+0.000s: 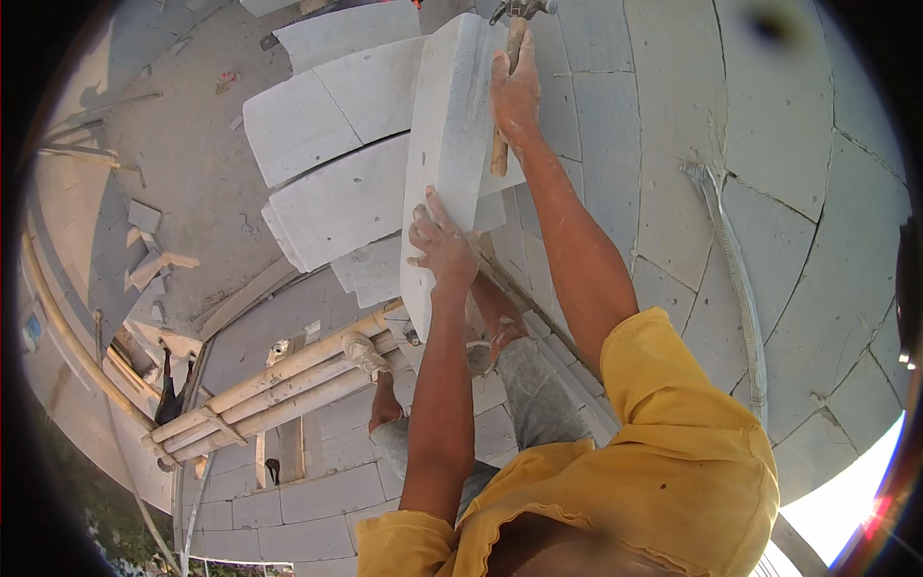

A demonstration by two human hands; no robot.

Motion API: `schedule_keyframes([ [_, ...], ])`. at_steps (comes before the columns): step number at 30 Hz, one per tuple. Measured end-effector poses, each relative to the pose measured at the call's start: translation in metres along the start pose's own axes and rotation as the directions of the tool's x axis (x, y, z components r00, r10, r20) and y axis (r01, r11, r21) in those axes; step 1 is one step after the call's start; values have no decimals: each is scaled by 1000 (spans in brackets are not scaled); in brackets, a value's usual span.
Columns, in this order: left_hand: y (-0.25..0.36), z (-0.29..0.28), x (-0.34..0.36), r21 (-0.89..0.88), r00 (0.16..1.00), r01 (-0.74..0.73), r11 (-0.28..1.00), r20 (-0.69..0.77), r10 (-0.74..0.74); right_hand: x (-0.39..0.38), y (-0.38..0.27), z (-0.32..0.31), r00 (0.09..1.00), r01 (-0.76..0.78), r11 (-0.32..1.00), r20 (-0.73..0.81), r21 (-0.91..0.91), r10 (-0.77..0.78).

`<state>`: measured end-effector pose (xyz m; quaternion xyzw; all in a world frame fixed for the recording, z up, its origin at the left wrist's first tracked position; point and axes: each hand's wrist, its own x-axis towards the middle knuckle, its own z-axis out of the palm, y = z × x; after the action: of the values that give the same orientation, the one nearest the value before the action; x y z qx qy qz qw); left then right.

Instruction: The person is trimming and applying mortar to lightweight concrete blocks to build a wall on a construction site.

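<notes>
My left hand lies with spread fingers on a long, pale grey-white building block, steadying against its near part. This block stands tilted at the edge of a stack of similar blocks. Wrapped around a wooden handle, my right hand holds a hammer, just right of the block's far end. The hammer's metal head points away from me, partly cut off by the top of the picture. The handle's lower end shows below my palm.
A grey block wall rises on the right, with a ribbed, pale conduit running down it. Bamboo poles lie at lower left, one of my feet on them. Broken block pieces litter the floor at far left.
</notes>
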<state>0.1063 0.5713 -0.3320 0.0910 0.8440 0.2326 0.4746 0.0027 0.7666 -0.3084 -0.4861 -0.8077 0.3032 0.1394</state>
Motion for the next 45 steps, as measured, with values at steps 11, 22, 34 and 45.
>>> schedule_keyframes([
  [11,-2,1,0,-19,1000,-6,1000,-7,6,17,15,23,998,-65,988,35,137,61],
  [22,4,-3,-3,5,1000,18,1000,-12,-18,1,7,14,997,-26,999,79,36,23],
  [34,-3,-1,-1,9,999,0,1000,-37,0,-75,9,4,959,-218,975,193,28,209],
  [45,-3,2,3,-10,1000,-29,1000,2,29,-120,27,-16,965,-183,983,196,23,175],
])
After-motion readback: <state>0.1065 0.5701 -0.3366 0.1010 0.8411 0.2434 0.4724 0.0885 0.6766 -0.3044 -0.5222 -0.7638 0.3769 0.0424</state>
